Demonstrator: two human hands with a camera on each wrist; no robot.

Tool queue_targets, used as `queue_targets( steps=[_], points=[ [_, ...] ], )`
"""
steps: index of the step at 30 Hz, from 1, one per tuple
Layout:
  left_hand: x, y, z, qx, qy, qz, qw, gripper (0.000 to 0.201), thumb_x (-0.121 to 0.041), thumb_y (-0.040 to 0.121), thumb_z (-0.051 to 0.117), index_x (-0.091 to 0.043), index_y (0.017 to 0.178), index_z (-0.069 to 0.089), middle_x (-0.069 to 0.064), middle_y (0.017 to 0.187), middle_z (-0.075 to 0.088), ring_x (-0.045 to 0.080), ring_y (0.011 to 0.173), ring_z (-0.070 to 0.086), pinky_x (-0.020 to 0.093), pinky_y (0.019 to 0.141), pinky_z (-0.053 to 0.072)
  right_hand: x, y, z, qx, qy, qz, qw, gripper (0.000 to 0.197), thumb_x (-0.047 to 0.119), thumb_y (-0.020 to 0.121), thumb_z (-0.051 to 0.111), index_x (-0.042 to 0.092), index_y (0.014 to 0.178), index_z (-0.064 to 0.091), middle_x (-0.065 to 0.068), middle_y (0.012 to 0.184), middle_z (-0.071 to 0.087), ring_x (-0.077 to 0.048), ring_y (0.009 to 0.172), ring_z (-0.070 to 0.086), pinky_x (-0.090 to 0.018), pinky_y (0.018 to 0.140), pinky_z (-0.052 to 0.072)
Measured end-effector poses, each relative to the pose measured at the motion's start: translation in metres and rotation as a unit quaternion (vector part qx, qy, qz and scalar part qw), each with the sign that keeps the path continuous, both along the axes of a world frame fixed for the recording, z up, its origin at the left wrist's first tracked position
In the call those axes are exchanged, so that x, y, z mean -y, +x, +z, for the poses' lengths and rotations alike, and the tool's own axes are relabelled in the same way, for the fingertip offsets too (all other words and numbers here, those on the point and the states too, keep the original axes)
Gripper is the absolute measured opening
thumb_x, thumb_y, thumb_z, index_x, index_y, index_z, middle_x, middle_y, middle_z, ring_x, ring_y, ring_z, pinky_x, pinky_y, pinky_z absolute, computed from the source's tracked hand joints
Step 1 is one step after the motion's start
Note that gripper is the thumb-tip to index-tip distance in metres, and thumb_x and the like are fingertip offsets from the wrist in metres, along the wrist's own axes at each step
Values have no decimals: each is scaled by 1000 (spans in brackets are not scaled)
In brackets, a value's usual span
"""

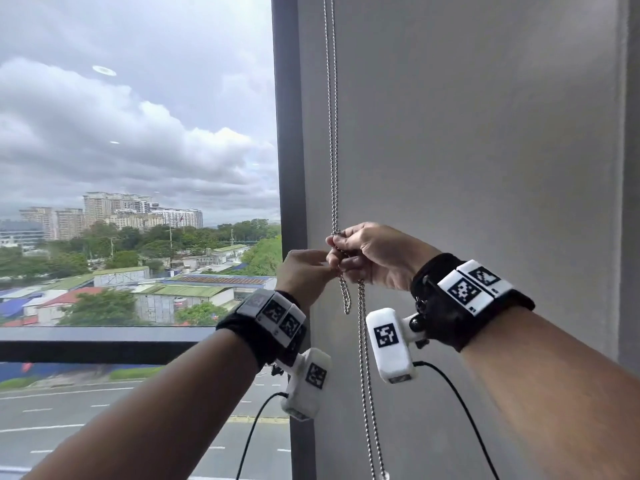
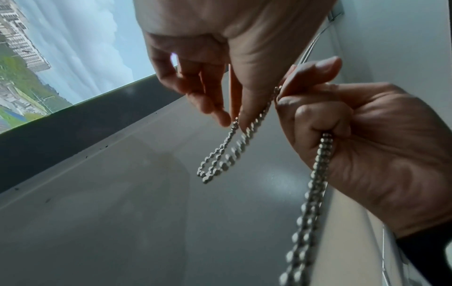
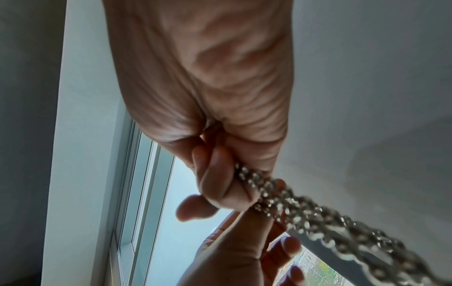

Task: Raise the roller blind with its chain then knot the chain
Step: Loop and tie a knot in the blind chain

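Window bay, high floor. The roller blind itself is out of frame above, so we cannot say how far up it sits; the glass pane point(image 1: 138, 150) is uncovered across all we can see, which we read as the raising step done.

The bead chain point(image 1: 334, 133) hangs in two strands down the grey wall point(image 1: 485, 133), just beside the dark window frame point(image 1: 289, 133). Our hands meet on it near chest height.

Right hand point(image 1: 377, 256): fingers curled round the doubled chain, fist closed on it. The left wrist view shows both strands leaving the underside of that fist and running down slack. We judge this grip is there to anchor the strands so the knot forms at a fixed height.

Left hand point(image 1: 304, 275): thumb and fingertips point(image 2: 221, 116) pinch a short loop of chain point(image 2: 220, 154) that dangles free below them, touching nothing else. Holding it by the tips keeps the bight open, likely for threading.

Step in hand, as we judge it: forming the knot, loop drawn but not cinched. No finished knot shows.

Risk: the beads look smooth and may slide, so a loose wrap could undo itself under the chain's own weight.

Beyond the glass: rooftops, road, heavy cloud.
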State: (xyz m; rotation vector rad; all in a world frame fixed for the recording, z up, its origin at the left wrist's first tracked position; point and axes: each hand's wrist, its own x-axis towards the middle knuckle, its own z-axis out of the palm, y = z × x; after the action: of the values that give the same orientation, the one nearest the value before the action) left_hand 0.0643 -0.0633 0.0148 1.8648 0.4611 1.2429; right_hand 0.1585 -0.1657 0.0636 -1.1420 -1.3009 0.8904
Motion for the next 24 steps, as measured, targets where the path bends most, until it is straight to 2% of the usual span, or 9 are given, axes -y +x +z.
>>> queue_targets(
  steps=[1, 3, 8, 11, 13, 17, 20, 22, 24],
  points=[
    [1, 0, 1, -5, -10, -11, 1000, 13, -17, 74, 72, -7, 66, 68, 15, 68, 53, 18, 62, 44, 25, 53, 36, 0, 1, 0, -1, -1, 3, 1000, 21, 6, 101, 38, 11, 83, 48, -9, 67, 56, -6, 43, 33, -19, 42, 30],
    [5, 1, 3, 13, -64, -50, 997, 17, -13, 84, 63, 4, 80, 64, 17, 75, 51, 20, 66, 46, 23, 53, 40, 0, 3, 0, -1, -4, 3, 1000, 21, 6, 101, 38, 11, 84, 49, -8, 66, 57, -7, 45, 33, -20, 43, 29],
    [6, -2, 4, 59, -134, -104, 984, 22, -10, 86, 56, -8, 64, 56, 5, 55, 55, 15, 45, 52, 24, 49, 40, 3, 10, -3, 6, -6, -27, 1000, 20, 6, 101, 37, 8, 88, 51, -8, 65, 59, -7, 43, 35, -21, 43, 29],
    [9, -7, 5, 80, -154, -110, 979, 29, -7, 86, 53, -10, 57, 51, 5, 55, 46, 15, 44, 45, 25, 47, 38, 5, 11, -4, 12, 7, -64, 998, 19, 6, 102, 37, 9, 87, 48, -12, 67, 62, -8, 43, 37, -22, 43, 32],
    [11, -10, 5, 82, -160, -121, 976, 26, -6, 86, 51, -7, 60, 51, 10, 60, 50, 18, 47, 49, 28, 50, 41, 6, 10, -4, 18, 14, -89, 996, 16, 5, 102, 37, 8, 90, 46, -17, 71, 64, -11, 44, 42, -24, 41, 39],
    [16, -16, 2, 50, -214, -248, 944, 16, -8, 86, 47, 2, 83, 59, 24, 85, 57, 31, 66, 61, 33, 62, 54, 4, 6, -6, 38, 34, -142, 989, 11, 7, 102, 39, 4, 100, 49, -18, 76, 65, -18, 48, 56, -27, 45, 51],
    [18, -19, 1, 8, -241, -295, 925, 38, -13, 86, 49, 5, 118, 55, 23, 92, 62, 38, 85, 65, 39, 78, 56, 2, 4, -7, 44, 49, -157, 985, 13, 7, 102, 41, 4, 97, 53, -14, 74, 65, -20, 55, 57, -29, 50, 52],
    [21, -21, 1, -13, -238, -308, 921, 46, -15, 85, 50, 9, 124, 50, 31, 107, 62, 46, 104, 59, 47, 93, 50, 2, 3, -8, 50, 49, -161, 984, 16, 7, 101, 42, 5, 93, 55, -11, 76, 63, -18, 60, 56, -30, 55, 49],
    [25, -21, 3, -35, -215, -314, 924, 47, -16, 85, 51, 8, 125, 49, 32, 115, 58, 46, 109, 57, 48, 96, 47, 1, 0, -8, 48, 49, -163, 984, 17, 6, 101, 43, 6, 90, 56, -12, 80, 63, -19, 61, 56, -31, 54, 47]
  ],
)
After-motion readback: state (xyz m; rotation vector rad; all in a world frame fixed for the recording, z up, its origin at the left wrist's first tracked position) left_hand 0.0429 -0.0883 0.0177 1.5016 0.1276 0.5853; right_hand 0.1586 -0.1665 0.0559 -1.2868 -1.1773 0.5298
